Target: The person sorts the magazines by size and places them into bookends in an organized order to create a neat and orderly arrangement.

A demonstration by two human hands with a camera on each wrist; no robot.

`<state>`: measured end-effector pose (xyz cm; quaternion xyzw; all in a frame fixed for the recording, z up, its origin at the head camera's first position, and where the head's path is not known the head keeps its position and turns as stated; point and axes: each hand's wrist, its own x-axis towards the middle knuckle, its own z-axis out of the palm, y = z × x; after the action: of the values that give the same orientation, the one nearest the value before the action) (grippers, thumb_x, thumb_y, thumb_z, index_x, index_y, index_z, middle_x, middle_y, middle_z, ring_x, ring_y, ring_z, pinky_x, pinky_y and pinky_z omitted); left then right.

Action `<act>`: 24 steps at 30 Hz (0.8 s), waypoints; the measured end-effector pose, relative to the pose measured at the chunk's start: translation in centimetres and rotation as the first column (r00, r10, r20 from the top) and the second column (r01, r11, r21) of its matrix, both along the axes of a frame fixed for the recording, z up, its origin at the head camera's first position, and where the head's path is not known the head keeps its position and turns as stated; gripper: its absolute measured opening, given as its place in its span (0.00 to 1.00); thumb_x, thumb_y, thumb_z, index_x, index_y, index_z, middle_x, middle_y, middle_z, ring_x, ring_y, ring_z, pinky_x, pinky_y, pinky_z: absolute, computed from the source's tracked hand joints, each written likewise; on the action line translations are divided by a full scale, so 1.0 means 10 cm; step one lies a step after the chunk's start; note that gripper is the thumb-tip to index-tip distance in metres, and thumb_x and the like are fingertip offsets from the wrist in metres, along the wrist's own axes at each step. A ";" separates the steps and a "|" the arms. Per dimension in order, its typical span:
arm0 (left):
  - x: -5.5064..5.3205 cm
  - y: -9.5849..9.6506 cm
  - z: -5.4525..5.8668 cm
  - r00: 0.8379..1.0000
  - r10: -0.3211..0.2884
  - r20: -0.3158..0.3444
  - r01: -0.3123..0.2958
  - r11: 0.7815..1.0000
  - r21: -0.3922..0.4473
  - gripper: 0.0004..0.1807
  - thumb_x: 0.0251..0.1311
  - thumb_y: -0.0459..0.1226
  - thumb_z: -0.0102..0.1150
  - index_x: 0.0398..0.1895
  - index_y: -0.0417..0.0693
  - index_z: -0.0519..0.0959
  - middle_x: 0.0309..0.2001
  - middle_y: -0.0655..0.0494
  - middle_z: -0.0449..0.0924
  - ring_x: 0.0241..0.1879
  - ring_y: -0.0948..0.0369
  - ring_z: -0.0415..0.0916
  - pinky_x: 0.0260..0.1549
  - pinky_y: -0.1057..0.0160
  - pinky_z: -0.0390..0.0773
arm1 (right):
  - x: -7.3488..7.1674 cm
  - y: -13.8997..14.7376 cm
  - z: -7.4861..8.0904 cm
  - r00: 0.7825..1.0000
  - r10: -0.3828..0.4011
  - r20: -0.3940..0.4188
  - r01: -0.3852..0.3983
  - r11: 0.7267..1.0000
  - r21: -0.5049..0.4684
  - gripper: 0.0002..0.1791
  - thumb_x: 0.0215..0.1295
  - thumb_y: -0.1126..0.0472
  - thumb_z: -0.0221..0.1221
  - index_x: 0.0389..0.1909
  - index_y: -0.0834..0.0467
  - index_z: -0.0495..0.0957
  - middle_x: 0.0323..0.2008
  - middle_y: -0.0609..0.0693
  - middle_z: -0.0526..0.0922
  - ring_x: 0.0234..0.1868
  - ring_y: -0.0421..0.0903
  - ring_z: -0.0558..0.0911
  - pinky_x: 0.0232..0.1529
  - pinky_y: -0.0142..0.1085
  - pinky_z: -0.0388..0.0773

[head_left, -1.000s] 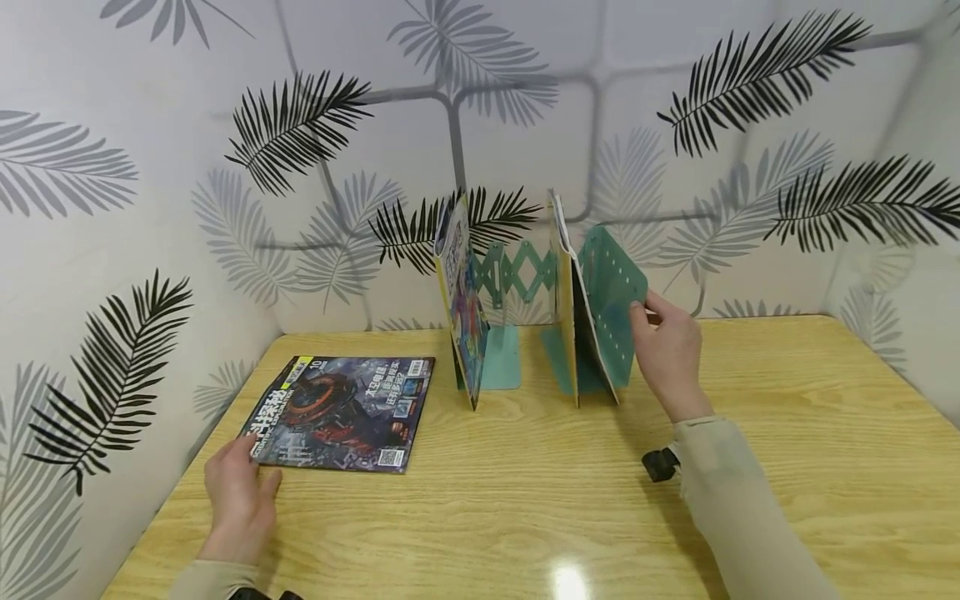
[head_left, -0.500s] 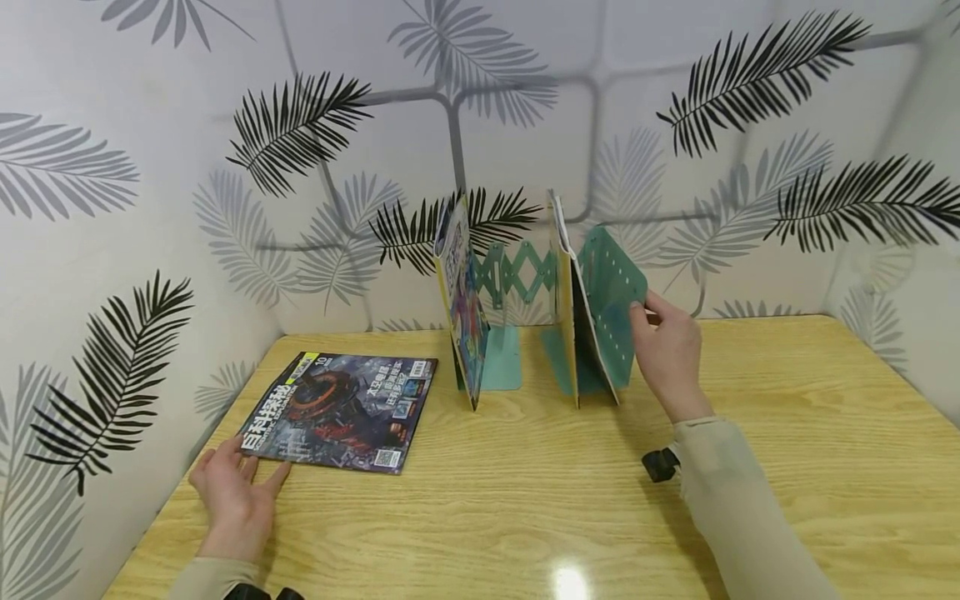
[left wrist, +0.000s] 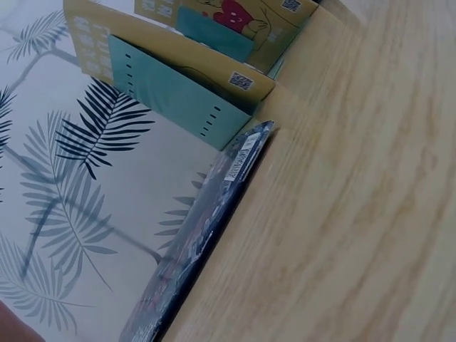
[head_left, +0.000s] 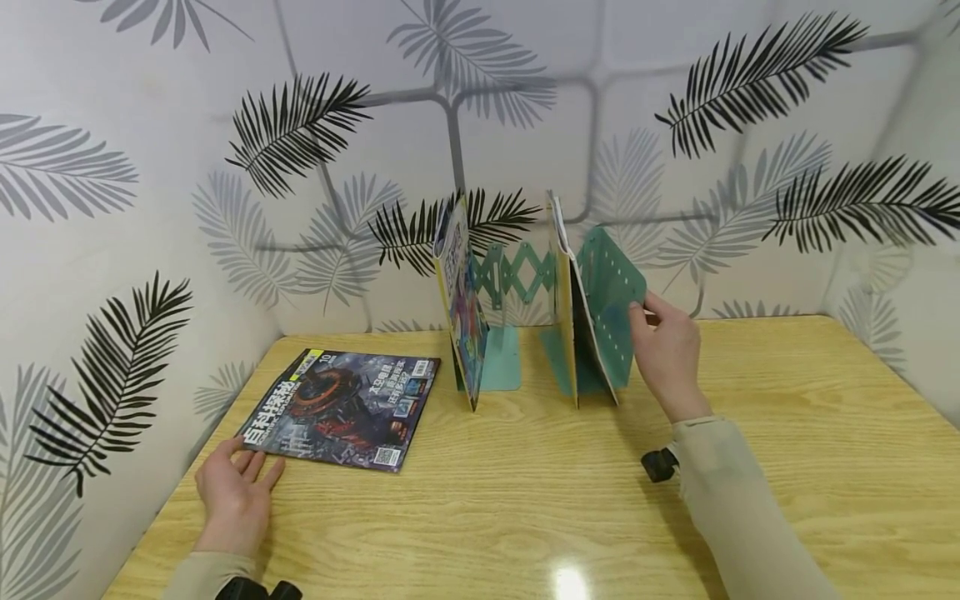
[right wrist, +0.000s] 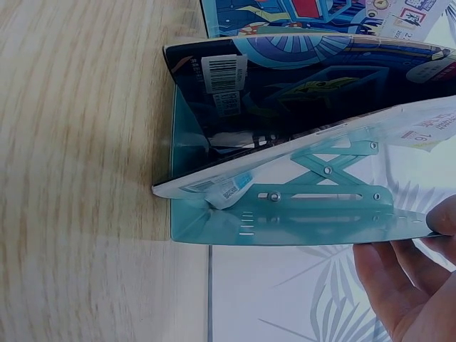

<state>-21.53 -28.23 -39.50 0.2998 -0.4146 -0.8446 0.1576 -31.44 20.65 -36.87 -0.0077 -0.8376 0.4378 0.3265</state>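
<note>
In the head view a dark magazine (head_left: 341, 408) lies at the left of the table, front cover up. My left hand (head_left: 234, 504) is at its lower left corner, fingers straight and right at the edge, thumb held apart. At the back stands a teal expandable bookend (head_left: 615, 304) with a scissor-lattice middle. My right hand (head_left: 667, 354) pinches the edge of its right end plate; in the right wrist view the thumb (right wrist: 443, 216) is on the inner face and the fingers lie outside. Upright magazines (head_left: 461, 308) lean at the left end, and another pair (head_left: 573, 308) stands by the right plate.
The wooden table (head_left: 480, 517) ends at a patterned wall (head_left: 375, 167) behind and on the left. A gap shows between the two upright groups, with teal base plates (head_left: 501, 358) on the table.
The flat magazine has turned slightly, its far edge shifting a little up and right. My left fingers have moved from over its corner to its edge. My right hand stays on the plate.
</note>
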 end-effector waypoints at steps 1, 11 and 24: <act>0.00 -0.01 0.00 1.000 -0.011 0.000 0.011 1.000 0.015 0.36 0.74 0.43 0.35 0.79 0.53 0.35 0.76 0.43 0.37 0.74 0.56 0.44 0.67 0.53 0.61 | 0.00 0.00 0.00 1.000 -0.001 0.001 0.001 1.000 0.000 0.19 0.74 0.55 0.51 0.58 0.57 0.81 0.46 0.58 0.85 0.44 0.56 0.84 0.41 0.51 0.80; -0.03 -0.06 0.02 0.990 -0.140 -0.031 0.143 0.982 0.124 0.40 0.74 0.49 0.34 0.77 0.62 0.24 0.77 0.54 0.27 0.75 0.63 0.32 0.72 0.61 0.45 | -0.01 0.00 0.00 1.000 0.003 0.009 -0.003 1.000 -0.013 0.20 0.74 0.54 0.51 0.58 0.57 0.81 0.47 0.58 0.85 0.44 0.56 0.84 0.42 0.51 0.80; -0.07 -0.02 0.02 0.988 -0.132 -0.086 0.147 0.967 0.207 0.38 0.74 0.46 0.31 0.77 0.64 0.24 0.77 0.61 0.24 0.75 0.65 0.31 0.71 0.53 0.50 | 0.00 0.01 -0.01 1.000 0.008 0.009 -0.008 1.000 -0.017 0.20 0.74 0.54 0.50 0.59 0.56 0.80 0.47 0.58 0.85 0.45 0.56 0.84 0.42 0.51 0.81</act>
<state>-22.25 -28.47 -39.33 0.2548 -0.3362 -0.9032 0.0796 -31.44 20.72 -36.95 -0.0088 -0.8354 0.4461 0.3210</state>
